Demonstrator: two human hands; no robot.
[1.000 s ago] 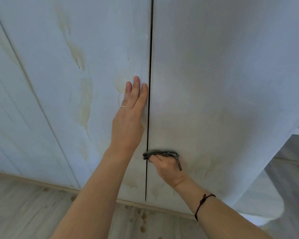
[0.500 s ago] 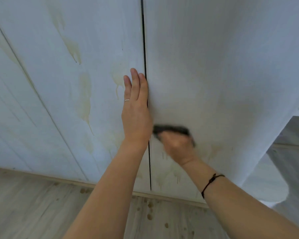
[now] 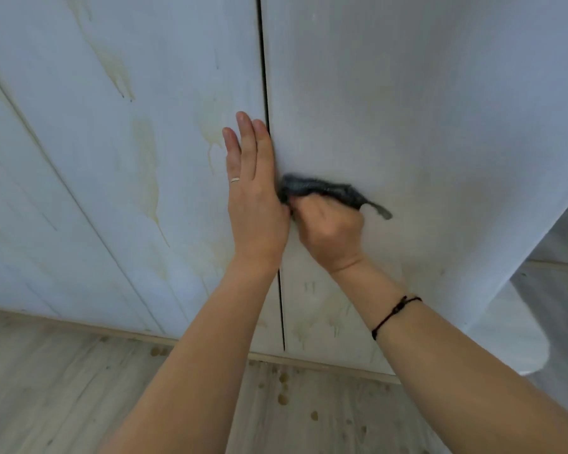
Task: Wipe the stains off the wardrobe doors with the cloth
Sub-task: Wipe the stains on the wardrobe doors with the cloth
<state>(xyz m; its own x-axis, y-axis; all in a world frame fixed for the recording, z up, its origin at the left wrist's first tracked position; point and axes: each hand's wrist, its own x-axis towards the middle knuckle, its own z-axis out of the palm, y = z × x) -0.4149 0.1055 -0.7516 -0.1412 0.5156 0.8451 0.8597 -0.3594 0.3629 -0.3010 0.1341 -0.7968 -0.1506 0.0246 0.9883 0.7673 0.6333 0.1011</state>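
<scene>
Two white wardrobe doors side by side, with a thin dark gap (image 3: 263,60) between them. Flat on the left door (image 3: 164,77), right at its edge by the gap: the left hand (image 3: 256,204), fingers straight, close together and pointing up, holding nothing. A thin ring (image 3: 234,180) on one finger. Just to the right, touching the side of that hand: the right hand (image 3: 328,234), fingers curled tight round a dark grey cloth (image 3: 322,190), pushing it against the right door (image 3: 423,109). Cloth bunched up above the knuckles, close to the gap and well above the floor (image 3: 46,388), with one little tail sticking out to the right. A thin black string bracelet (image 3: 394,314) round the right wrist. Long yellow drippy stains (image 3: 148,172) down the left door, some high up, some beside the left hand's fingers, some lower down. Fainter yellow drips (image 3: 325,322) near the bottom of the right door, under the right arm. Another white door panel (image 3: 14,224) far over on the left, past a slanting line. Below the doors, a light wooden floor with small brown drops (image 3: 282,398) near the bottom of the gap. Cloth wet or dry: cannot tell.
</scene>
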